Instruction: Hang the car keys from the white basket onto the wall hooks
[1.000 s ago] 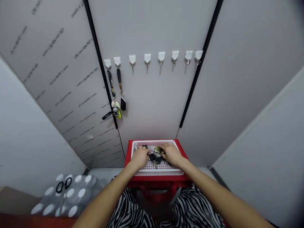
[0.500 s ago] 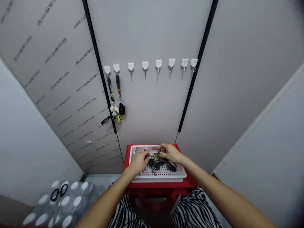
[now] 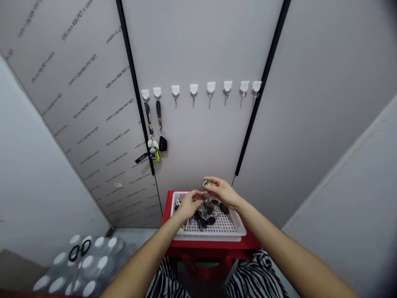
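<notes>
A white perforated tray (image 3: 231,229) sits on a red stool (image 3: 214,244) and holds several dark keys (image 3: 204,217). My right hand (image 3: 221,192) is raised above the tray, pinching a small key ring (image 3: 206,184) from which a key bunch hangs. My left hand (image 3: 189,205) is closed beside it, its fingers touching the hanging keys. On the wall above is a row of white hooks (image 3: 194,90). Two keychains (image 3: 156,142) hang from the two leftmost hooks.
A pack of white-capped bottles (image 3: 82,269) with a black handle lies on the floor at lower left. A black vertical strip (image 3: 135,87) runs beside the hooks, another strip (image 3: 263,82) stands at their right. Grey panels enclose the space on both sides.
Both hands rose from the tray bottom; my right hand has lifted a key bunch by its ring above the tray, and my left hand followed up to it.
</notes>
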A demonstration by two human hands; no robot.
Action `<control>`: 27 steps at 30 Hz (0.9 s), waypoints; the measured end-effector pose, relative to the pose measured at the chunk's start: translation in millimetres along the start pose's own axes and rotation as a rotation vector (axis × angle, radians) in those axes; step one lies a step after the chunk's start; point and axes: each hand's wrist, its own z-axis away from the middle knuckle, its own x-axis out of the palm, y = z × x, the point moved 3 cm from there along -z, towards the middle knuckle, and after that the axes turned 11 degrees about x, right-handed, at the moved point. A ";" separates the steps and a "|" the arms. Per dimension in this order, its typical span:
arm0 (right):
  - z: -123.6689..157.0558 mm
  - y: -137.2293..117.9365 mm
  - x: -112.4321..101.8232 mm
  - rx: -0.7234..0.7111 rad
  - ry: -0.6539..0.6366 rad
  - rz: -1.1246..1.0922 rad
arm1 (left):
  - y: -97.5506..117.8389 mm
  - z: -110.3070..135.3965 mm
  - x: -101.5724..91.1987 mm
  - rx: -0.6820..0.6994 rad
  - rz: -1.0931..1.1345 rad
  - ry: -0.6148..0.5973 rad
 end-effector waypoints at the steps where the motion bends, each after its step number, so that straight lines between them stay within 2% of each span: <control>1: 0.6 -3.5 0.8 -0.013 -0.005 -0.042 | 1.8 -0.5 0.4 0.010 0.042 -0.002; 4: 0.8 -14.1 3.1 -0.042 0.016 -0.127 | 9.1 -1.3 2.7 0.036 0.100 -0.057; 7: -1.3 -21.9 3.7 -0.064 0.041 -0.189 | 15.9 -2.6 1.3 0.005 0.113 -0.074; 11: -3.4 -23.9 -3.2 -0.103 0.093 -0.275 | 21.4 -6.7 -11.0 -0.073 0.199 -0.002; 16: -5.4 -15.9 -8.3 -0.071 0.114 -0.323 | 24.3 -8.8 -29.5 -0.094 0.246 0.144; 18: -7.0 -14.3 -5.3 -0.070 0.098 -0.338 | 25.8 -6.9 -28.8 -0.131 0.286 0.096; 22: -9.7 -17.0 2.9 -0.090 0.052 -0.331 | 32.4 -3.5 -20.8 -0.188 0.504 -0.029; 24: -9.6 -19.4 4.0 -0.086 0.052 -0.315 | 35.1 -5.4 -22.1 -0.186 0.536 0.006; 27: -7.8 -21.0 1.3 -0.059 0.084 -0.283 | 37.6 -11.8 -30.2 -0.185 0.449 0.077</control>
